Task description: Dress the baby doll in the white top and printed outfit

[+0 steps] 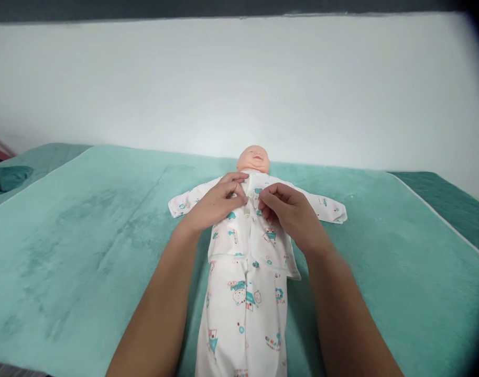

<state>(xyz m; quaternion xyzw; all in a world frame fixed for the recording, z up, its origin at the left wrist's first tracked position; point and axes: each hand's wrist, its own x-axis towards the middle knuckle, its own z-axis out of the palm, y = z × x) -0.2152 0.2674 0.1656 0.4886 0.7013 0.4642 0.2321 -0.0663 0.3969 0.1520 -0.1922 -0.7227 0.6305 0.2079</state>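
Note:
A baby doll lies on its back, dressed in a white printed baby shirt with its sleeves spread to both sides. Pale buttons run down the front opening; one button shows just below my hands. On the left half of the chest rests my left hand, thumb and forefinger tips meeting at the shirt's front edge while another finger stretches towards the collar. Across the opening, my right hand is closed in a pinch over the other half of the chest. Its fingertips hide whatever is between them.
White printed baby trousers extend from under the shirt towards me. Beneath everything lies a green padded cover with a pale seam on each side. A white wall stands behind the doll. Dark green fabric lies bunched at far left.

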